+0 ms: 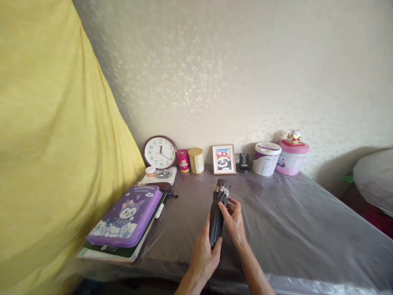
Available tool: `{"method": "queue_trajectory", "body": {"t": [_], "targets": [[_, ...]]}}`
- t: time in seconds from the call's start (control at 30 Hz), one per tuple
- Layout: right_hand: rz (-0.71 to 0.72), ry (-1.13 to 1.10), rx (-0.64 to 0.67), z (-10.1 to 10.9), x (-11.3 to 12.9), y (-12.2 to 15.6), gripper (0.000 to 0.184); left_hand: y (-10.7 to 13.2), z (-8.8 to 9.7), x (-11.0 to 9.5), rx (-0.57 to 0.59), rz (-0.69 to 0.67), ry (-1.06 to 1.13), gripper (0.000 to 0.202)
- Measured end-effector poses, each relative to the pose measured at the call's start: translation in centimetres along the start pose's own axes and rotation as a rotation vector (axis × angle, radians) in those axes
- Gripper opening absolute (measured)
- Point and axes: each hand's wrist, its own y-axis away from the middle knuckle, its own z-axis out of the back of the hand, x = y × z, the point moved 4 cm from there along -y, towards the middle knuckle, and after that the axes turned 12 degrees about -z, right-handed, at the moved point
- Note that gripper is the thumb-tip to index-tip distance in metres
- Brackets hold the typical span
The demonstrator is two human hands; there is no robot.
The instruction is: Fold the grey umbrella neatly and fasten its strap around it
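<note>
A folded dark umbrella (216, 221) is held upright at a slant above the front middle of the table, with light patterned bands near its far end. My left hand (205, 252) wraps round its lower part, thumb on one side and fingers on the other. Higher up, my right hand (233, 221) grips its right side, the thumb lying on the dark fabric. The undersides of the fingers are partly hidden behind the umbrella.
On the left lie a purple zip case (129, 217) and a notebook (123, 250). Along the wall stand a clock (160, 152), a pink tin (183, 160), a yellow tin (196, 161), a picture frame (224, 159), a white tub (266, 159) and a pink tub (290, 159). A yellow curtain (55, 143) hangs left.
</note>
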Motion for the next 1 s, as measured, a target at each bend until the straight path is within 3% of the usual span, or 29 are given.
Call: {"method": "queue_trajectory", "body": {"t": [0.2, 0.57, 0.77, 1.0], "targets": [[0.140, 0.237, -0.150, 0.5, 0.1, 0.0, 0.037, 0.2, -0.1, 0.1, -0.007, -0.012, -0.048, 0.065], [0.197, 0.373, -0.120, 0.5, 0.7, 0.4, 0.030, 0.2, -0.1, -0.1, -0.020, 0.010, -0.090, 0.064], [0.205, 0.371, -0.165, 0.5, 0.6, 0.5, 0.031, 0.2, -0.3, 0.2, -0.025, 0.028, -0.079, 0.064], [0.200, 0.373, -0.131, 0.3, 1.1, 0.7, 0.034, 0.2, 0.0, -0.3, -0.021, 0.048, -0.029, 0.064]]}}
